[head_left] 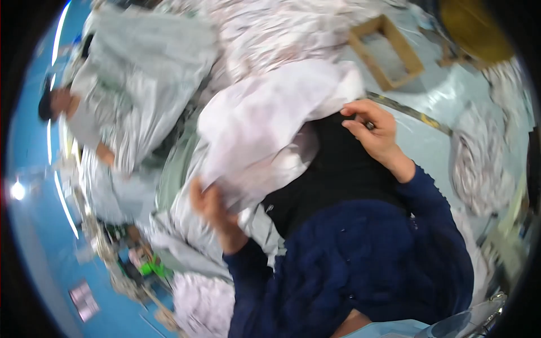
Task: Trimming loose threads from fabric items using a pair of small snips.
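A large white cloth (265, 107) with a faint pinkish tint lies spread and rumpled in front of me, its near edge by my dark trousers. My right hand (375, 135) hovers at the cloth's right end, over my lap. Its fingers are bent, with a gap between thumb and forefinger and nothing visible in it. At the cloth's left edge is my left hand (217, 211), smeared by motion. Whether it grips the fabric I cannot make out.
More pale cloth (265, 28) is heaped beyond. To the left, a person in a dark cap (48, 101) is beside a big grey-white cloth (152, 50). An open cardboard box (414, 65) and a bundled cloth (482, 158) lie to the right, with a dark strip (408, 110) between them.
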Tool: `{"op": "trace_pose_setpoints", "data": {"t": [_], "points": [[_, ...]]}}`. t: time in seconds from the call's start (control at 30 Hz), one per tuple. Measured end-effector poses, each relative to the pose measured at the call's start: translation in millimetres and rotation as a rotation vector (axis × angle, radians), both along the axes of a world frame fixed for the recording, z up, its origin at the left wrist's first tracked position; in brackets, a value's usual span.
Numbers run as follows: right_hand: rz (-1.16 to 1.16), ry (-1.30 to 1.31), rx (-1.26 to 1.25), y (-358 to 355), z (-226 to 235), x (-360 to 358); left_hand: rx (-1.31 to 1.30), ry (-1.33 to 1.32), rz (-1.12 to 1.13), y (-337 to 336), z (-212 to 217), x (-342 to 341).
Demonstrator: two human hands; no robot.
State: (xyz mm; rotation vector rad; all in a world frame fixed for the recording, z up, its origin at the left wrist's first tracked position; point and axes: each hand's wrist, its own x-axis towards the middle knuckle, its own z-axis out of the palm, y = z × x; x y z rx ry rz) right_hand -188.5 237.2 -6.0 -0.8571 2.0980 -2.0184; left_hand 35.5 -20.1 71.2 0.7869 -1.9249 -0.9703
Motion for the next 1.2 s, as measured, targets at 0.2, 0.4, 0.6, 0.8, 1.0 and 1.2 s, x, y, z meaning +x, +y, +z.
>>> {"op": "trace_pose_setpoints", "data": {"t": [0.2,0.4,0.6,0.8,1.0,1.2], "points": [[0.266,-0.138,-0.305,-36.4,54.2,25.2,0.821,0.498,-0.570,99.7,11.3,-117.9],[0.235,-0.293,-0.228,-32.2,23.9,64.4,0.972,0.751,-0.498,106.0,3.7,-130.8],[0.126,-0.322,-0.284,-30.1,19.0,62.0,0.536,0.649,-0.680,101.6,6.2,-111.9],[-0.185,-0.321,-0.515,25.5,53.4,3.5,-0.353,0.080,-0.455,60.4,-3.6,-68.4],[-0.510,-0.058,-0.689,125.6,117.2,-51.8,-0.441,-0.118,-0.073,-5.7,-56.5,-25.1],[-0.302,-0.105,-0.850,244.5,104.1,-132.6,-0.396,-0.127,-0.019,-42.6,-98.7,-12.2]]}}
